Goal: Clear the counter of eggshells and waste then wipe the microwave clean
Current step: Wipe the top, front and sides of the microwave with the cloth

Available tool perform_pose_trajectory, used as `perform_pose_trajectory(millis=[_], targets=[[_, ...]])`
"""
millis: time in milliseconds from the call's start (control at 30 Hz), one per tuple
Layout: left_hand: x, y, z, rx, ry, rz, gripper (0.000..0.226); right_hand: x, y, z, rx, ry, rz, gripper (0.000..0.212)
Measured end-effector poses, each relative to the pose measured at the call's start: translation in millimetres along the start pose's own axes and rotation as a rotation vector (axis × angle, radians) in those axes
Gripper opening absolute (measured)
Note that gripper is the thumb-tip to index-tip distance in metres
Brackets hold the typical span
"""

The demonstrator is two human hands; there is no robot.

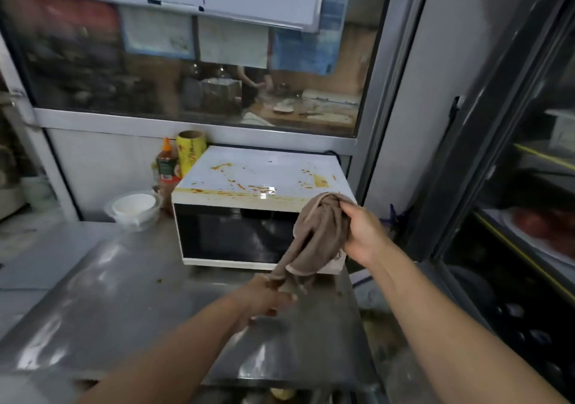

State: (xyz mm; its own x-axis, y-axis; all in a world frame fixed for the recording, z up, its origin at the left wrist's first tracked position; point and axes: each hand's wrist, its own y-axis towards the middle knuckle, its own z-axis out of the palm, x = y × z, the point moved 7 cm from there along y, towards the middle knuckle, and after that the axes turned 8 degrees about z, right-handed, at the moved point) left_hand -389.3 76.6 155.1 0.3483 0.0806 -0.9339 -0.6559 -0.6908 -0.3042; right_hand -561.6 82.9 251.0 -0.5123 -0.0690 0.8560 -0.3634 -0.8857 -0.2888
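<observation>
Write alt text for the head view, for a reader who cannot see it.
Two hands hold a brown cloth before a white microwave whose top is streaked with orange sauce: the right hand grips its upper end, the left hand its lower end, above a steel counter.

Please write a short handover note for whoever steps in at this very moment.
Right hand grips the top of the brown cloth; left hand holds its lower end, in front of the microwave.
Done: no eggshells or waste show on the steel counter, only a few small specks.
Left: orange sauce smears across the microwave top and front edge; wiping not yet begun.
</observation>
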Motion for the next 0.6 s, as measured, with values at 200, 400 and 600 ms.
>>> perform_pose_trajectory(millis=[200, 400, 600], targets=[[-14.1, -9.2, -21.4, -0.098, -0.484, -0.019, 0.011, -12.3, -4.3, 31.9, 0.114, 0.108, 0.101, 0.035], [-24.4, -5.4, -65.9, -0.207, -0.836, 0.068, 0.023, -17.2, -1.6, 28.3, 0.049, 0.074, 0.091, 0.030], [-31.3, -6.4, -119.3, -0.315, -0.800, 0.195, 0.025, -28.9, 0.5, 31.4, -0.012, 0.033, 0.101, 0.032]])
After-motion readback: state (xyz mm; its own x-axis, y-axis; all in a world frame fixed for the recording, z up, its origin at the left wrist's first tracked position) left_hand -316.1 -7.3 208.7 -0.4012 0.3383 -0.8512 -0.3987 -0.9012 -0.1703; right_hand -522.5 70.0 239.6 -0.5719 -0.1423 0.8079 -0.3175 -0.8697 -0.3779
